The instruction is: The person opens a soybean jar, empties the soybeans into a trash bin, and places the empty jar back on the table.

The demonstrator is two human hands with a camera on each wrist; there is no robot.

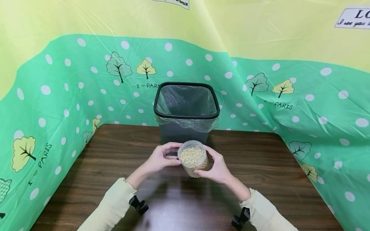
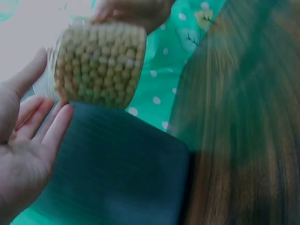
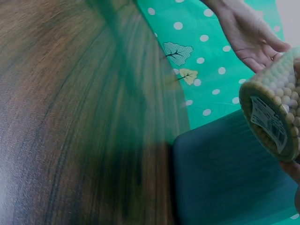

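Pale sleeves (image 1: 111, 203) foremost, then tilted jar (image 1: 193, 158) between grasping right hand (image 1: 216, 166) and, at its rim (image 1: 192, 165), relaxed left hand (image 1: 160, 157).

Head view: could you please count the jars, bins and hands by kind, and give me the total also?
Jar: 1
Bin: 1
Hands (left hand, right hand): 2
Total: 4
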